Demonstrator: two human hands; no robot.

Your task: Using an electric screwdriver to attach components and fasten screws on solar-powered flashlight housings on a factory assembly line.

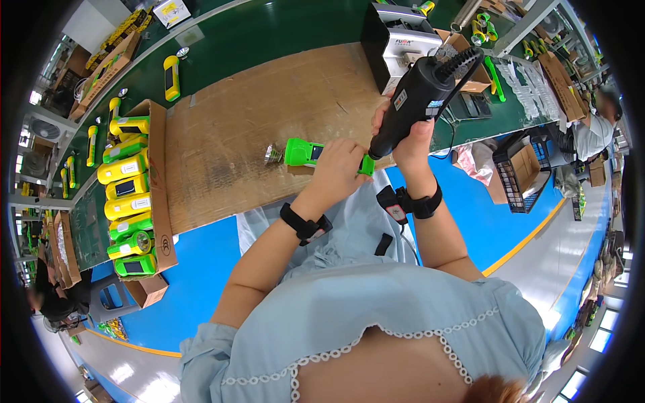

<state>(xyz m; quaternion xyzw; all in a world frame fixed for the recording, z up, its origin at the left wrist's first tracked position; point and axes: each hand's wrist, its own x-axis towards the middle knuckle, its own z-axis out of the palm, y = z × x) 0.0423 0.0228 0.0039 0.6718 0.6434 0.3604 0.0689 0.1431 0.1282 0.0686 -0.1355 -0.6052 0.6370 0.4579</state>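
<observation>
A green flashlight body (295, 153) with a dark panel lies across the cardboard near the table's front edge. My left hand (338, 164) is wrapped over its middle, holding it down. In my right hand (411, 134) is a black electric screwdriver (415, 101), tilted, with its coiled cable at the top. The tip of the screwdriver meets the right end of the flashlight; the bit itself is too small to make out. Just left of the flashlight sits a shiny reflector (273, 154); whether it is joined to the body I cannot tell.
A cardboard box (160, 195) packed with several yellow and green flashlights stands at the left. One yellow flashlight (172, 78) lies behind it. A silver and black machine (403, 43) stands at the back right. Below the table's right side is a black crate (521, 174).
</observation>
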